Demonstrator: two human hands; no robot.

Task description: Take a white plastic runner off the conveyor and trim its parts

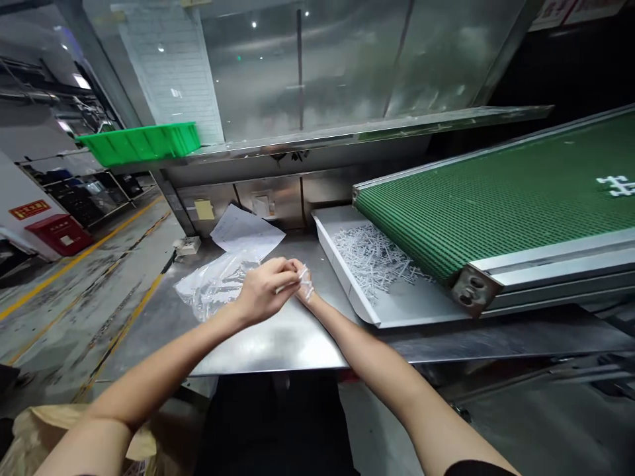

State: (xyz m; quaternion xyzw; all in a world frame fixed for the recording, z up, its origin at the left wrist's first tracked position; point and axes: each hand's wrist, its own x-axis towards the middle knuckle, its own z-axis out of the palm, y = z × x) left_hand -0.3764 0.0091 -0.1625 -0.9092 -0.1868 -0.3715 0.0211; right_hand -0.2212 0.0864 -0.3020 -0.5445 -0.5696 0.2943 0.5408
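My left hand (268, 287) and my right hand (303, 285) meet above the steel table (278, 340). The left hand's fingers curl over the right hand and hide most of it. Between them is a bunch of small white plastic parts (305, 279), gripped by the right hand with the left hand closed on it too. A clear plastic bag (213, 285) lies just left of the hands. To the right, a white tray (364, 307) holds a heap of the same white parts (372, 258).
A green conveyor belt (496, 198) slopes down into the tray, with one white piece (618, 185) on it. A paper sheet (245, 233) lies behind the bag. A green bin (141, 142) sits on the upper shelf. A brown bag (44, 430) is at lower left.
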